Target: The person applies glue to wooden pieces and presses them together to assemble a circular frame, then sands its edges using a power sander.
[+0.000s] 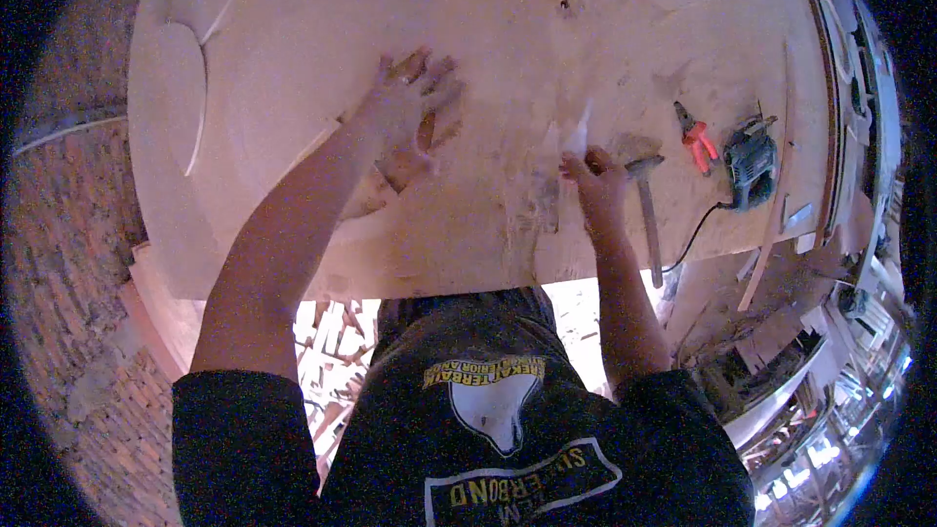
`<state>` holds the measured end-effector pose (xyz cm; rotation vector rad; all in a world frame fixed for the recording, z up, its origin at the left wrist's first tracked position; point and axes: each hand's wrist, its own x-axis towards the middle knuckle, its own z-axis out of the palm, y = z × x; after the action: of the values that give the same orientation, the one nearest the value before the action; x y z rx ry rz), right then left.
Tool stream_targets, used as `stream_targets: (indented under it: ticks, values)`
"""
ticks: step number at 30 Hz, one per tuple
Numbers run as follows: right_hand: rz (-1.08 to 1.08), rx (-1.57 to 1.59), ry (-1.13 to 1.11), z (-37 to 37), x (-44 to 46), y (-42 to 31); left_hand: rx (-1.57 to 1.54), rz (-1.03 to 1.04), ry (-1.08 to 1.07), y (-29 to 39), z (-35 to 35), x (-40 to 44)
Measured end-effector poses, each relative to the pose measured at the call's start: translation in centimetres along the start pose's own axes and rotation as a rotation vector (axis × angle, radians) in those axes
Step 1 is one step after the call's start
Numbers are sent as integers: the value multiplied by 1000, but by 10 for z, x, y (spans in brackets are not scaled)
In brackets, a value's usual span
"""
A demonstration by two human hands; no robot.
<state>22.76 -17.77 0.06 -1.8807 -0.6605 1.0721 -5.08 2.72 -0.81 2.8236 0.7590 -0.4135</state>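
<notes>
My left hand (415,117) lies with its fingers spread over a curved wooden piece (388,178) on the pale board. Darker brown wood shows between the fingers, and much of the piece is hidden under the hand and forearm. My right hand (595,176) has its fingers closed around the lower end of a small white bottle (583,129) with a narrow, pointed tip. The bottle's tip points away from me. Just right of that hand, a hammer (649,205) lies with its handle toward me.
Pliers with red handles (697,141) and a dark corded power tool (751,164) lie right on the large wooden board (488,224). Thin curved strips (198,107) lie at the left. Wood offcuts (337,342) cover the floor. A brick surface (73,263) is at left.
</notes>
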Motion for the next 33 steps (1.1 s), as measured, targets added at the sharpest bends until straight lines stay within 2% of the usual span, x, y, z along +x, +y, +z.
stream_targets:
  ticks: [1, 4, 5, 7, 9, 12, 14, 15, 16, 18, 19, 20, 21, 22, 24, 25, 27, 29, 30, 31, 32, 33]
  values:
    - [-21, -37, 34, -8, 6, -5, -55, 23, 54, -2, -5, -5]
    - [-110, -106, 154, -34, 45, 15, -14, 7, -61, 3, -20, -9]
    - [-149, -125, 194, -37, 61, 19, 48, -19, 22, -2, -17, -13]
    - [-245, -379, 226, -46, 77, -2, 161, -78, 172, -8, 3, -27]
    - [-306, -210, 279, -43, 85, -23, 9, -257, 362, -8, -18, -70]
    - [-529, -556, 475, -42, 140, -3, -203, -657, 588, -17, 2, -158]
    - [-572, -720, 519, -48, 190, 31, -324, -937, 716, -3, 31, -219]
    - [-656, -729, 457, -49, 210, 47, -375, -1059, 775, 9, 42, -253]
    - [-734, -734, 395, -51, 227, 63, -408, -1162, 744, 23, 55, -284]
    - [-699, -468, 332, -21, 208, 36, -463, -1324, 710, 56, 86, -343]
    - [-558, -209, 317, -4, 182, 7, -480, -1383, 697, 70, 95, -371]
    - [-558, -437, 389, -1, 177, 0, -545, -1402, 798, 87, 107, -392]
    - [-557, -664, 463, 2, 177, 0, -555, -1471, 769, 102, 117, -409]
    - [-549, -650, 432, 22, 159, -12, -565, -1542, 742, 111, 125, -428]
    - [-517, -616, 365, 49, 112, -50, -561, -1520, 830, 126, 137, -457]
    - [-494, -612, 348, 62, 82, -71, -586, -1575, 746, 123, 133, -472]
    - [-464, -490, 270, 69, 71, -74, -555, -1532, 817, 106, 131, -495]
    - [-452, -255, 158, 41, 114, -36, -564, -1506, 836, 73, 126, -506]
    - [-553, -449, 304, 12, 119, -11, -558, -1499, 822, 74, 122, -483]
    - [-657, -661, 456, 12, 107, -11, -461, -1445, 805, 52, 123, -480]
    - [-753, -879, 609, 20, 87, -12, -544, -1454, 824, 24, 125, -481]
    - [-773, -807, 575, 19, 63, -8, -525, -1408, 826, 5, 122, -465]
